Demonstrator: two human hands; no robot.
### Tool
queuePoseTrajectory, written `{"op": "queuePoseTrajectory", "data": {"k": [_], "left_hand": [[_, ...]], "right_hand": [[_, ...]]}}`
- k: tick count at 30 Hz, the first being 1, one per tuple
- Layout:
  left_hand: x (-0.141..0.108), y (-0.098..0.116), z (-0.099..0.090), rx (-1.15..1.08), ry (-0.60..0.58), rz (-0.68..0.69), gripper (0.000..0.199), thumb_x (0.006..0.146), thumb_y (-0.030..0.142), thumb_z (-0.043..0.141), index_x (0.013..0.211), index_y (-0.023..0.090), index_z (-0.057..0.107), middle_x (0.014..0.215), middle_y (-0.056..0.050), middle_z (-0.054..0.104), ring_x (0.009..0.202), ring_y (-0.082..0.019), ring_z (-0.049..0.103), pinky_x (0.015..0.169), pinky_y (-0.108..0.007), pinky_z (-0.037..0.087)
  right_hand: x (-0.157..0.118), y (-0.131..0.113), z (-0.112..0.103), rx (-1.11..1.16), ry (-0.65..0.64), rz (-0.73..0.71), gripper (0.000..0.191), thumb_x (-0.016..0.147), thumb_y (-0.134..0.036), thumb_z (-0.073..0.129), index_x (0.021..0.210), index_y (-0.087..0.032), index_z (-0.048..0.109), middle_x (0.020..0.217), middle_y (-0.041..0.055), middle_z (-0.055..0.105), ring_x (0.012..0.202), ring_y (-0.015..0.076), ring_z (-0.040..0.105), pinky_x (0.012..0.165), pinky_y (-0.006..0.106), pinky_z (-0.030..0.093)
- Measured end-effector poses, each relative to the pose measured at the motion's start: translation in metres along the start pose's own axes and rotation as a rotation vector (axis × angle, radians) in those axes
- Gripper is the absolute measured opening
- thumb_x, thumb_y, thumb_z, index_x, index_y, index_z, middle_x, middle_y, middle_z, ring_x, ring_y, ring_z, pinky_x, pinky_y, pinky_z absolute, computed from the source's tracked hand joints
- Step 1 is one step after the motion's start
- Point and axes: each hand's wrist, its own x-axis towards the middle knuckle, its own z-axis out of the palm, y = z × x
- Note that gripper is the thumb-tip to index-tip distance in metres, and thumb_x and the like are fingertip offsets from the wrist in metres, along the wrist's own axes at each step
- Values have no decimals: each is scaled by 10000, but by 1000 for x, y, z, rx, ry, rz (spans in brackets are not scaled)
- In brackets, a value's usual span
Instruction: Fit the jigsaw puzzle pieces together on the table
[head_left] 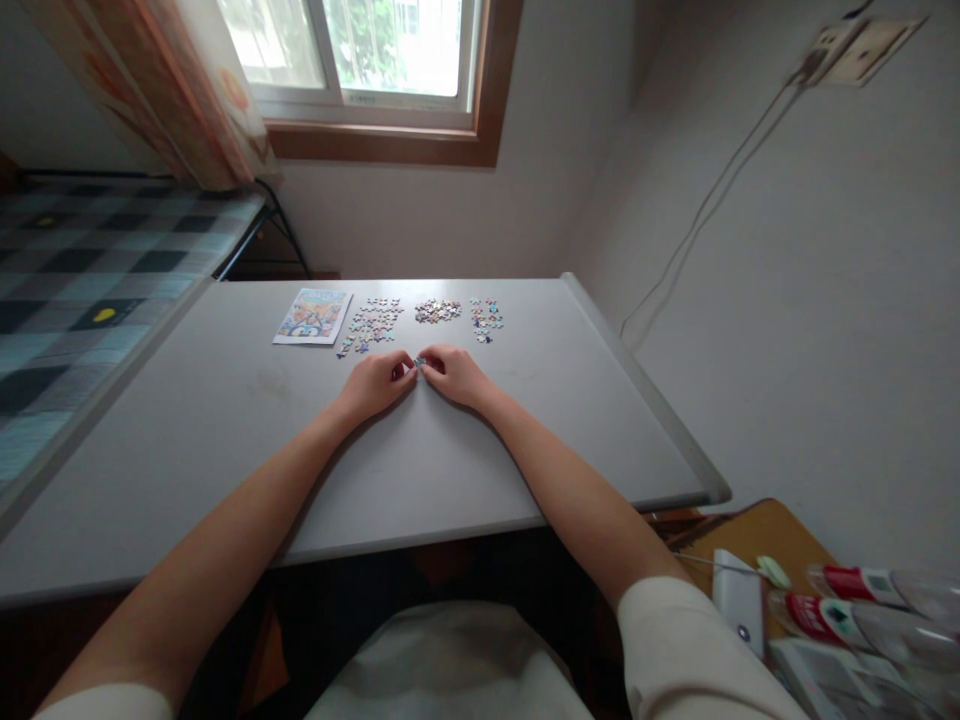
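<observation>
Both hands meet over the middle of the pale table (480, 480). My left hand (379, 382) and my right hand (454, 375) pinch a small bluish puzzle piece (420, 363) between their fingertips; whether it is one piece or two joined is too small to tell. Beyond the hands lies a heap of puzzle pieces (438, 311). Loose pieces (377, 320) are spread in rows to its left, and a smaller group of pieces (486, 318) sits to its right. A colourful picture sheet (313, 317) with a penguin lies left of the rows.
A wall stands behind the table, with a window (397, 50) above. At the left is a bed with a checked cover (97, 260). On the lower right, a wooden stool (772, 525) bears a white device (738, 600) and plastic bottles (832, 618).
</observation>
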Motion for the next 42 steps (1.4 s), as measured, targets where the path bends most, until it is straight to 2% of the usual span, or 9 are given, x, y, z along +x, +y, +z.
{"op": "queuePoseTrajectory", "data": {"k": [42], "left_hand": [[1,-3,2,8,15,18,324,850,453,493,866,188,679,691,-28,663,597,-150,549,566,-247,333]], "right_hand": [[1,5,4,-16,4,-27,231,848,-233,532,986,-123,681,822,36,644,733,110,522,719,226,398]]}}
